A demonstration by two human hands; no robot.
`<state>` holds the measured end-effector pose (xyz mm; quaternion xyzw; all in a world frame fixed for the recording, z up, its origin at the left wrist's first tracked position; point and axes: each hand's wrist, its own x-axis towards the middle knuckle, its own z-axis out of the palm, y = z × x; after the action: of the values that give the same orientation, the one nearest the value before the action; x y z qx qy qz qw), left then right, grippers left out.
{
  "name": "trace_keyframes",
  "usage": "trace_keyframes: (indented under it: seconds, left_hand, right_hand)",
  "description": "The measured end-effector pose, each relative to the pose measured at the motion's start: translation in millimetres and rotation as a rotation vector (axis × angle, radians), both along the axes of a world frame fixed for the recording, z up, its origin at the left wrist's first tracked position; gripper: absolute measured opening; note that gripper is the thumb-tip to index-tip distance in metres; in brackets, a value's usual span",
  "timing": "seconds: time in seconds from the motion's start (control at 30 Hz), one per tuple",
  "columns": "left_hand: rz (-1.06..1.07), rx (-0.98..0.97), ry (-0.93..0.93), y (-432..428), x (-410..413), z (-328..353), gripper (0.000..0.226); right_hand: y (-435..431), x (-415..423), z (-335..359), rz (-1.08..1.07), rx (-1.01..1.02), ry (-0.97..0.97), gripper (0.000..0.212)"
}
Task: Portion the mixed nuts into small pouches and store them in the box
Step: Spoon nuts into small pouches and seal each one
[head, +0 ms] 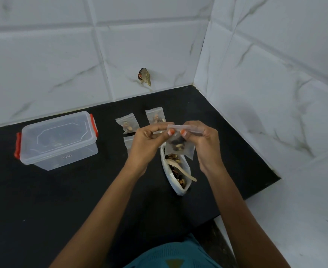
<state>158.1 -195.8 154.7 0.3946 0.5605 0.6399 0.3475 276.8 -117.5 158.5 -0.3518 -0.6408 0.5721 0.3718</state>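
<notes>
Both hands pinch the zip strip of a small filled pouch (180,149) at frame centre: left hand (145,142) at one end, right hand (203,142) at the other, likely pressing it sealed. It hangs above the open nut bag (176,188), probably so spills fall back. The lidded box (58,140) sits closed at left.

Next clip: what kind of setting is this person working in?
Probably a home kitchen corner: a black stone-like countertop meets white marble-patterned wall tiles, with a clear plastic lidded storage box with orange clips and an open white bag of mixed nuts on it.
</notes>
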Motion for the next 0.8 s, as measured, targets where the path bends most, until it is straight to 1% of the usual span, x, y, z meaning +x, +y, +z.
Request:
trace_keyframes:
  seconds: [0.07,0.2,0.3,0.37,0.47,0.6,0.63,0.7,0.73,0.8]
  left_hand:
    - [0.011,-0.02,0.008,0.0,-0.1,-1.1,0.022]
    - [0.104,-0.025,0.07,1.5,-0.5,0.2,0.014]
    - [0.139,-0.011,0.094,0.8,-0.8,2.0,0.017]
    - [0.158,-0.007,0.068,-0.6,-1.6,1.7,0.017]
    - [0.115,-0.014,0.019,-3.1,-1.6,1.2,0.017]
    - [0.068,-0.022,-0.051,-3.3,2.1,2.1,0.015]
    - [0.042,-0.021,-0.082,-3.1,2.9,1.8,0.018]
    - [-0.001,-0.032,-0.113,-2.0,3.5,0.6,0.035]
    - [-0.012,-0.039,-0.101,-1.5,3.4,0.8,0.037]
    - [-0.02,-0.028,-0.03,-0.5,3.4,1.1,0.02]
  right_hand:
    - [1.6,-0.4,-0.3,-0.022,-0.012,-0.015,0.01]
    - [-1.8,0.8,0.4,0.022,-0.065,0.028,0.008]
    - [-4.7,2.6,2.4,0.073,-0.145,0.089,0.016]
    - [-3.0,4.1,2.7,0.08,-0.164,0.107,0.014]
    - [1.6,5.9,-1.0,0.039,-0.155,0.072,0.012]
    - [3.5,5.7,-4.1,0.007,-0.085,0.026,0.012]
    - [3.2,5.2,-3.6,0.004,-0.081,0.033,0.012]
    - [2.3,5.0,-2.5,0.009,-0.061,0.035,0.012]
    - [1.4,4.5,-2.2,0.015,-0.048,0.031,0.011]
    - [-0.2,3.7,-2.7,0.023,-0.029,0.022,0.011]
